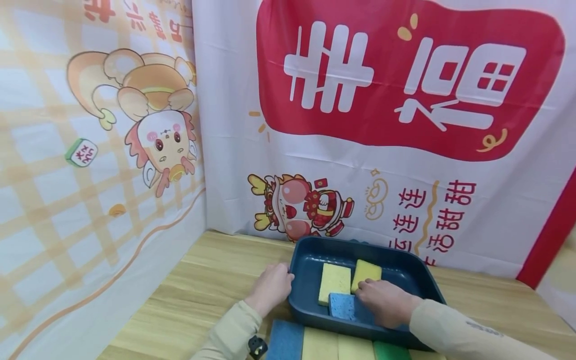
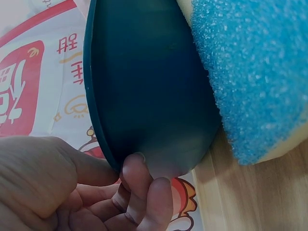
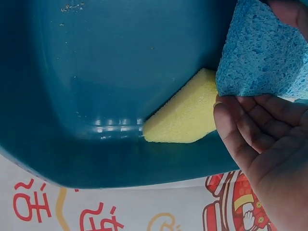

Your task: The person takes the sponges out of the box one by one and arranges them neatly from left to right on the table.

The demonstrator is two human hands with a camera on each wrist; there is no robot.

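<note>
- Closest to the person, a line of sponges lies along the tray's near side: a blue-faced sponge (image 1: pixel 284 341), two cream sponges (image 1: pixel 319 344) side by side, then a green-faced sponge (image 1: pixel 390 351) and a bit of another pale one. Set edge to edge like that, they are probably meant to be within easy reach.
- A black watch (image 1: pixel 257 346) sits at the left cuff, just beside that line.
- The left hand (image 1: pixel 272 286) has thumb and fingers clamped on the left rim of the dark blue tray (image 1: pixel 299 316); I'd guess that grip is there to stop it sliding on the wooden table (image 1: pixel 198 295).
- The right hand (image 1: pixel 388 303) is down inside the tray, a light blue sponge (image 1: pixel 343 306) pinched between thumb and fingers. Holding it by its edges probably makes it easy to control without squashing it.
- That light blue sponge is over the near part of the tray, in front of a pale yellow sponge (image 1: pixel 335 283), covering one corner of it from where I look. Whether the two touch, I can't tell.
- Farther in, a brighter yellow sponge (image 1: pixel 365 274) lies slanted beyond the right fingertips; contact there is unclear too.
- Past the tray hangs a white cloth (image 1: pixel 229 150) with a big red panel, likely a plain screen for the workspace.
</note>
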